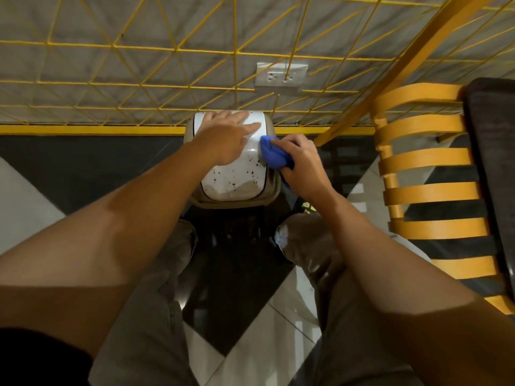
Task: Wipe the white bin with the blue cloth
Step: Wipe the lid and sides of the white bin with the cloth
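Now my left hand (228, 137) lies flat on the bin (234, 174) lid, fingers straight. My right hand (302, 162) grips the cloth (273, 156) against its right edge

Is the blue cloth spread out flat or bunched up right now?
Bunched up. The blue cloth is a wad in the right hand, fingers curled round it, against the right edge of the bin lid.

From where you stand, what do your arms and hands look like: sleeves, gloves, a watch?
Both forearms are bare. The left hand and right hand wear no gloves, and no watch, ring or bracelet shows. What looks like a black sleeve sits high on the left arm; the right arm leaves the picture before any sleeve shows.
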Tool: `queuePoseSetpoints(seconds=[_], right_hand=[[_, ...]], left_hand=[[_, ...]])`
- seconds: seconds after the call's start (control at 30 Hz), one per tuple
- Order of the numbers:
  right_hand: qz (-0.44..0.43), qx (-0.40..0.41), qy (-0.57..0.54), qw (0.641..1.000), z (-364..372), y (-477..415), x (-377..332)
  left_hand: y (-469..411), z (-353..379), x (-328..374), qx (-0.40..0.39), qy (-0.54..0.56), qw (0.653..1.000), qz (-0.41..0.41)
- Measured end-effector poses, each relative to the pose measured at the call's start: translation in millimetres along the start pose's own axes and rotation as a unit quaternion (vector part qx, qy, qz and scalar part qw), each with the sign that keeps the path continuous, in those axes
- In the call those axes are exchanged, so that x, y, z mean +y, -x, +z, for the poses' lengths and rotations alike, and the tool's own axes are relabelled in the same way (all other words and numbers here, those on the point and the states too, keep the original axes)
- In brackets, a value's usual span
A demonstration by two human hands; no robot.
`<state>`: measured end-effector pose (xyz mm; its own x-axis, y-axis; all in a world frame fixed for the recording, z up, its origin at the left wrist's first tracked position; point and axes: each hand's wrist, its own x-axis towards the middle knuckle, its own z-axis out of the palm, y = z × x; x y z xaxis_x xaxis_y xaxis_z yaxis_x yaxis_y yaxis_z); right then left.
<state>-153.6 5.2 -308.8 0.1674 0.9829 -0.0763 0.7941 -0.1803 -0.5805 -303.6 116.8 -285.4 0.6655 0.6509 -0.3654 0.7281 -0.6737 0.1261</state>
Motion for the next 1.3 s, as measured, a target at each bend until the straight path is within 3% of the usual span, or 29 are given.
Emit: queuePoseSetpoints(seconds=[0.13,0.37,0.53,0.67,0.87,1.1,1.3], right_hand=[[-0.017,-0.022,0.002,1.000,1.2,9.3,4.9],[-0.067,-0.147,0.089,0.983,-13.5,14.3,4.4],[-0.058,-0.058,0.058,0.995,-13.0,-6.7,1.6],[-0.046,-0.075,0.050,0.995,-7.5,-0.9,-1.4],[-0.084,-0.237,0.157,0.955,-6.9,23.8,0.2],[-0.089,-0.092,0.112,0.986,-8.0,-3.6,-11.9],[-0.097,-0.115,0.123,0.981,-0.2,10.7,-6.3]], left_hand=[[-0.2,2.8,-6.3,-0.007,-0.002,1.000,0.002],[-3.1,4.9,-11.1,0.003,0.023,1.000,0.007],[-5.2,8.6,-16.3,0.009,0.045,0.999,0.007],[-6.1,9.4,-14.8,0.010,0.038,0.999,0.004],[-6.0,7.9,-13.6,0.015,0.038,0.999,-0.005],[-4.1,10.7,-15.4,0.027,0.053,0.998,0.007],[-4.5,14.0,-17.3,0.043,0.092,0.995,0.006]])
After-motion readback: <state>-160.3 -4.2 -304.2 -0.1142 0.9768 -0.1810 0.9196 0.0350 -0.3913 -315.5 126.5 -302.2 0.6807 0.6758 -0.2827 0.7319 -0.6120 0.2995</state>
